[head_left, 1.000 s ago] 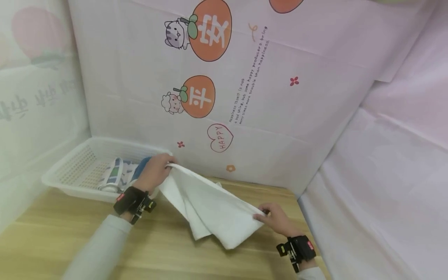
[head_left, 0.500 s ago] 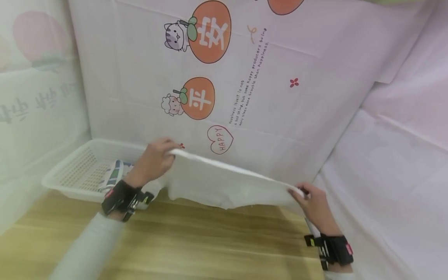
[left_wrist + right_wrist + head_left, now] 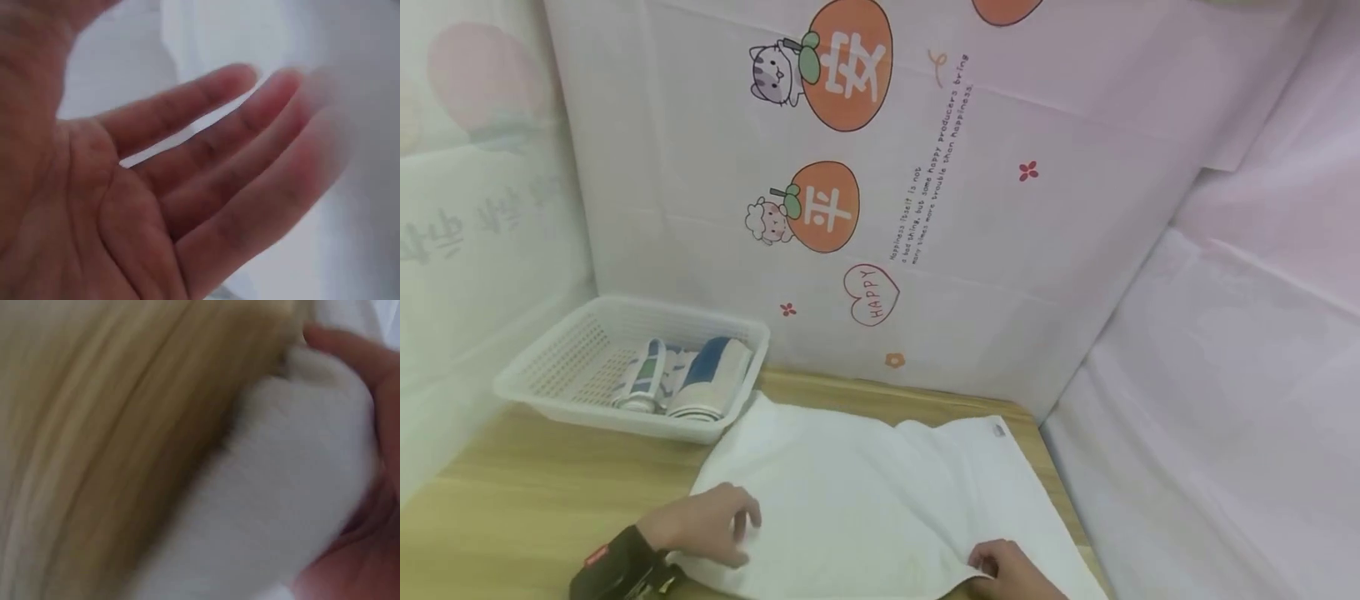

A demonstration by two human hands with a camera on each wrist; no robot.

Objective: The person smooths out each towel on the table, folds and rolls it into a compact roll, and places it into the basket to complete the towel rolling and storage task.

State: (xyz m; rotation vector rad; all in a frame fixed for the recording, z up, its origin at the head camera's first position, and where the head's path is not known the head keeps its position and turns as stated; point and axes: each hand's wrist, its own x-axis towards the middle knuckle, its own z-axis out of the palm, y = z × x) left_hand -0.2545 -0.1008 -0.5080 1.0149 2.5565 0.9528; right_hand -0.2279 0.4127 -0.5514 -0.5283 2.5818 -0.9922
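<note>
A white towel point(image 3: 835, 492) lies spread over the wooden table in the head view, slightly rumpled, with a small grey mark at its far right corner. Above its left part is my left hand point(image 3: 707, 525), fingers relaxed and apart. The left wrist view shows that palm point(image 3: 144, 194) holding nothing. At the towel's near edge, my right hand point(image 3: 1011, 571) holds the cloth. In the right wrist view, the blurred towel edge point(image 3: 269, 462) runs between the thumb and the rest of the hand.
A white perforated basket point(image 3: 602, 421) stands at the back left, close to the towel's far left corner. Inside it are a blue-and-cream rolled cloth point(image 3: 711, 379) and a striped rolled cloth point(image 3: 643, 383). Printed fabric walls point(image 3: 1000, 333) enclose the table point(image 3: 527, 483).
The towel was held up bunched, then stretched between both hands; now it lies spread on the table. Both hands have come down toward me, and the left has let go.
</note>
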